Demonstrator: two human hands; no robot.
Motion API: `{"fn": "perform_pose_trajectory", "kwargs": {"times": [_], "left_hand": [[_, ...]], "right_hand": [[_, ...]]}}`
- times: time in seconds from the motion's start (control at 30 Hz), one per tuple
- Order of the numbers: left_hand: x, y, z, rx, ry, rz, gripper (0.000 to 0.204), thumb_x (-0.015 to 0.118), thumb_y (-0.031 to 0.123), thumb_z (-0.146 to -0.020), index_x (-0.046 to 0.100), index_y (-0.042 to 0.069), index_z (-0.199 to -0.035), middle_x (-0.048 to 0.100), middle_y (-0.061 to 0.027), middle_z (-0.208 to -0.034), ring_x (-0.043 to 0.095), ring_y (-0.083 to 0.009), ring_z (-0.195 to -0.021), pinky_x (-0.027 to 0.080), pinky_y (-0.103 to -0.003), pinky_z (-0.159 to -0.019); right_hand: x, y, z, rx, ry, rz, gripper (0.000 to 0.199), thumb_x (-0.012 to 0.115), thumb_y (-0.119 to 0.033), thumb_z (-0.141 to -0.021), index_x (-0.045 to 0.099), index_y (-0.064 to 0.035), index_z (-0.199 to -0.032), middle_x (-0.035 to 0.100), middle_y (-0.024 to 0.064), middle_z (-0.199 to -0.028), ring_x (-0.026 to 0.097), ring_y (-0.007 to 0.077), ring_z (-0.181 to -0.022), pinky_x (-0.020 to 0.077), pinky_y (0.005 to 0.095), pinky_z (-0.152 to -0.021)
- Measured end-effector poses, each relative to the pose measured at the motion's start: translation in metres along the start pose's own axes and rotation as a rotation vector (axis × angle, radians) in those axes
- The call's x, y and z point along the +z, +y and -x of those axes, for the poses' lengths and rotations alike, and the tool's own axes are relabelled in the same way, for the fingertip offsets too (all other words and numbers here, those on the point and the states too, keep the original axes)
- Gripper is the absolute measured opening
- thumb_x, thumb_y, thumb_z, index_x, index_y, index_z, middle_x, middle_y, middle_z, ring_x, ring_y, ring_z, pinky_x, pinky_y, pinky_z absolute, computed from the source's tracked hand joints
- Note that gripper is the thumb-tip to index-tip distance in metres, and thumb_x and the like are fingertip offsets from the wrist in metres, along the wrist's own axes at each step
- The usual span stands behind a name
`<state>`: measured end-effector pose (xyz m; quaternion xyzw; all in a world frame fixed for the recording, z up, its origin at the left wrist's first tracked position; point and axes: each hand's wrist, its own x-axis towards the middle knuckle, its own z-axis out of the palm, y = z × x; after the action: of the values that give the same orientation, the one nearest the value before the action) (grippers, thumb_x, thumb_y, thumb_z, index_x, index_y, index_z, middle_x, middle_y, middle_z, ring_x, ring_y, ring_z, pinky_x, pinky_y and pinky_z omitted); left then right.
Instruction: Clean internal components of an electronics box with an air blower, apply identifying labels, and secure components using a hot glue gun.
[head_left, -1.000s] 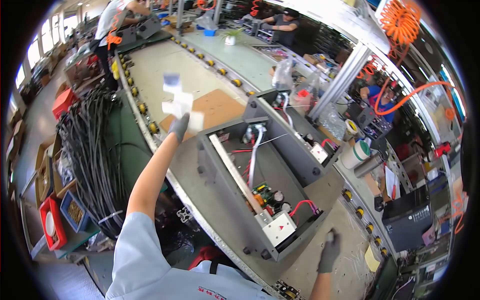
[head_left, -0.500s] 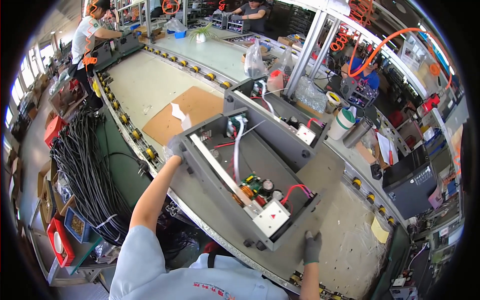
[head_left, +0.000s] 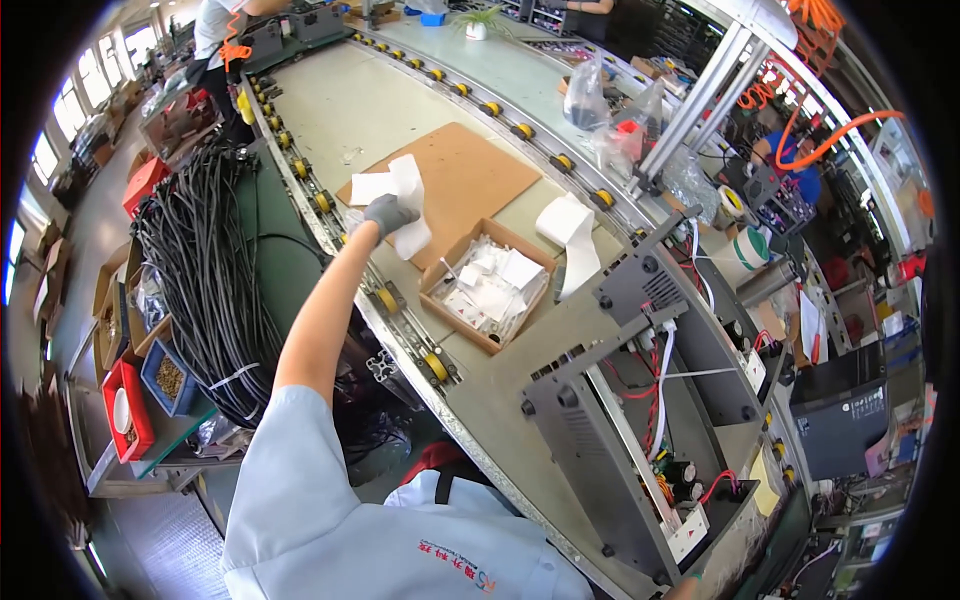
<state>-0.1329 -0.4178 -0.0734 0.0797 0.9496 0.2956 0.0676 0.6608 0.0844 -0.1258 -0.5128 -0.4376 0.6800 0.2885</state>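
My left hand (head_left: pixel 390 214), in a grey glove, is closed at the edge of a white paper strip (head_left: pixel 408 180), above a brown cardboard sheet (head_left: pixel 470 165). Its curled fingers appear to pinch the strip. To the right of it stands a cardboard box (head_left: pixel 463 318) of small white pieces. A grey metal housing (head_left: pixel 590 465) stands at the lower right, with a circuit board, wires and a white cover plate inside. My right hand (head_left: pixel 692 580) is mostly hidden behind that housing's near end; only a bit of wrist and glove shows, its fingers out of sight.
A second grey housing (head_left: pixel 655 280) stands just behind the first. Another curled white strip (head_left: pixel 572 235) lies beside the box. Roller rails (head_left: pixel 437 367) edge the bench. Black cables (head_left: pixel 205 290) are heaped at the left, near a red bin (head_left: pixel 128 410). Other people work farther off.
My left hand has let go of the housing and reached to the white paper. Both housings have moved right, uncovering the box of white pieces. My right hand has gone mostly behind the housing.
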Motion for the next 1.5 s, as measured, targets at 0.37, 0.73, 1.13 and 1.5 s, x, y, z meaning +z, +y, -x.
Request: {"fn": "perform_pose_trajectory", "kwargs": {"times": [0.37, 0.73, 1.13, 1.5], "left_hand": [[-0.059, 0.101, 0.062, 0.145, -0.494, -0.905, 0.083, 0.059, 0.078, -0.063, 0.069, 0.004, -0.101, 0.068, -0.011, -0.101, 0.065, -0.0267, -0.09, 0.048, -0.037, -0.084], [0.145, 0.318, 0.124, 0.799, -0.463, 0.554, 0.077, 0.054, 0.049, -0.09, 0.022, 0.007, -0.146, 0.049, -0.0155, -0.128, 0.051, -0.0225, -0.111, 0.039, -0.031, -0.095], [0.201, 0.395, 0.166, 0.605, -0.757, 0.842, 0.084, 0.063, 0.042, -0.085, 0.02, 0.001, -0.144, 0.046, -0.0185, -0.131, 0.044, -0.026, -0.121, 0.036, -0.034, -0.1], [0.084, 0.337, 0.232, 0.837, -0.518, 0.646, 0.051, 0.061, 0.031, -0.086, 0.049, 0.005, -0.128, 0.045, -0.0164, -0.134, 0.047, -0.0243, -0.121, 0.04, -0.035, -0.098]], "right_hand": [[-0.013, -0.091, 0.018, -0.602, 0.502, 1.314, 0.039, 0.044, -0.024, -0.095, 0.053, 0.0013, -0.124, 0.061, 0.0156, -0.114, 0.061, 0.0279, -0.099, 0.0506, 0.04, -0.082], [0.159, -0.166, 0.121, -0.461, 0.091, 0.885, 0.076, 0.07, -0.035, -0.078, 0.036, 0.0029, -0.135, 0.056, 0.0202, -0.121, 0.056, 0.0274, -0.111, 0.0448, 0.0349, -0.091], [0.158, -0.164, 0.108, -0.452, 0.112, 0.986, 0.065, 0.058, -0.009, -0.072, 0.037, 0.0075, -0.132, 0.056, 0.0284, -0.11, 0.057, 0.0367, -0.101, 0.0456, 0.0395, -0.084], [0.147, -0.156, 0.105, -0.577, 0.145, 0.894, 0.065, 0.059, -0.01, -0.073, 0.038, 0.0001, -0.135, 0.054, 0.0298, -0.115, 0.055, 0.0415, -0.107, 0.0455, 0.0396, -0.088]]}}
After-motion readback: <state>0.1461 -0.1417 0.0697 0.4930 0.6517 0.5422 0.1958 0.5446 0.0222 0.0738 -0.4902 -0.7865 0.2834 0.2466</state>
